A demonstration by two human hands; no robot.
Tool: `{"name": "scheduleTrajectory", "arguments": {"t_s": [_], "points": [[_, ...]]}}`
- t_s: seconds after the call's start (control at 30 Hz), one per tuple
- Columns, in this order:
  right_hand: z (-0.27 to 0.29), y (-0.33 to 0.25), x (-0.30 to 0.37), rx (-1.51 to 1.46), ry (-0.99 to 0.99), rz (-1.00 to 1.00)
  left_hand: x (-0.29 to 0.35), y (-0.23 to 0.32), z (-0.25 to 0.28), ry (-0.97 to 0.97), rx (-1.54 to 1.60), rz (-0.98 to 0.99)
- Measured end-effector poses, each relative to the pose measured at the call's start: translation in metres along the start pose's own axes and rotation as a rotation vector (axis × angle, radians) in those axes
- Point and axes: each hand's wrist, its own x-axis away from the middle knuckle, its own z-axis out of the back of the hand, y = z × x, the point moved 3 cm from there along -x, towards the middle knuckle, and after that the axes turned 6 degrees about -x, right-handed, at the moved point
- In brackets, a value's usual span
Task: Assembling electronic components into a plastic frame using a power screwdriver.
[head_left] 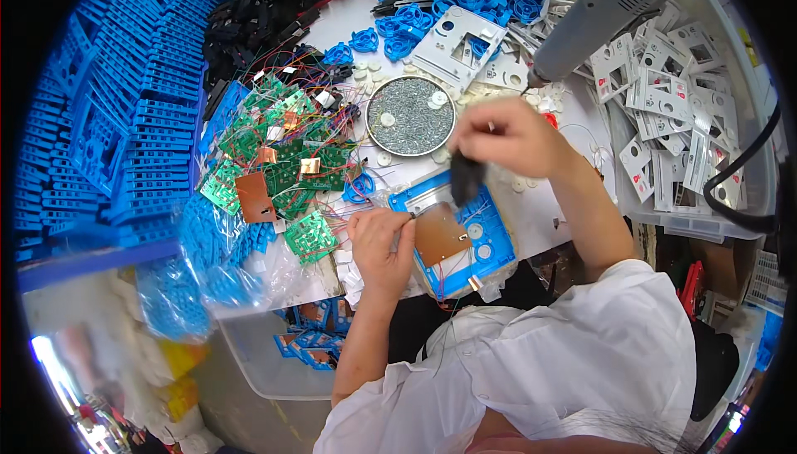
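Observation:
A blue plastic casing [502, 226] lies in front of me, with a brown circuit board [438, 242] and small white discs in it. At its left edge is my left hand [382, 246], fingers pinched together near the rim; what they grip is too small to make out. Over the casing's far side, my right hand [513, 134] is closed on a black plastic part [467, 178], which is smeared by motion. A round dish [407, 134] of small metal screws stands just beyond, with a few white discs on top.
Green circuit boards [307, 163] with wires heap at the left, beside stacked blue casings [124, 114]. Black parts [266, 6] and blue rings [407, 26] lie at the back. A grey electric screwdriver [594, 18] hangs at right, near a bin of white panels [664, 105].

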Motion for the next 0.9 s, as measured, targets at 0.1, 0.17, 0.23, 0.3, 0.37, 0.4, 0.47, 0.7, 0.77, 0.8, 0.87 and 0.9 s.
{"name": "scheduleTrajectory", "arguments": {"t_s": [0.1, 0.17, 0.23, 0.3, 0.37, 0.4, 0.47, 0.7, 0.77, 0.8, 0.87, 0.9], "points": [[-0.022, 0.027, 0.027, -0.006, -0.196, -0.114, 0.0, 0.001, 0.0, 0.019, 0.001, 0.02], [-0.039, 0.037, 0.031, 0.176, -0.171, -0.035, -0.003, 0.004, -0.002, 0.007, -0.003, 0.024], [-0.054, 0.035, 0.03, 0.398, -0.142, 0.178, -0.004, 0.005, 0.0, -0.006, -0.02, 0.025], [-0.06, 0.023, 0.033, 0.575, -0.033, 0.319, -0.005, 0.004, 0.001, -0.019, -0.042, 0.018], [-0.063, 0.015, 0.033, 0.539, 0.016, 0.496, -0.005, 0.003, 0.001, -0.021, -0.047, 0.005], [-0.065, 0.018, 0.038, 0.502, -0.047, 0.429, -0.005, 0.003, 0.0, -0.02, -0.048, -0.001], [-0.07, 0.018, 0.038, 0.512, -0.046, 0.436, -0.008, 0.003, 0.001, -0.046, -0.068, -0.017], [-0.06, 0.014, 0.032, 0.508, -0.039, 0.466, -0.011, 0.009, -0.003, -0.112, -0.121, -0.098], [-0.042, 0.007, 0.041, 0.49, -0.007, 0.394, -0.009, 0.008, -0.003, -0.092, -0.118, -0.078], [-0.031, 0.004, 0.048, 0.485, 0.013, 0.357, -0.01, 0.007, -0.004, -0.082, -0.113, -0.071], [-0.026, 0.001, 0.064, 0.564, -0.134, 0.302, -0.01, 0.006, -0.004, -0.085, -0.116, -0.065], [-0.029, 0.0, 0.072, 0.603, -0.204, 0.273, -0.01, 0.007, -0.004, -0.088, -0.116, -0.064]]}}
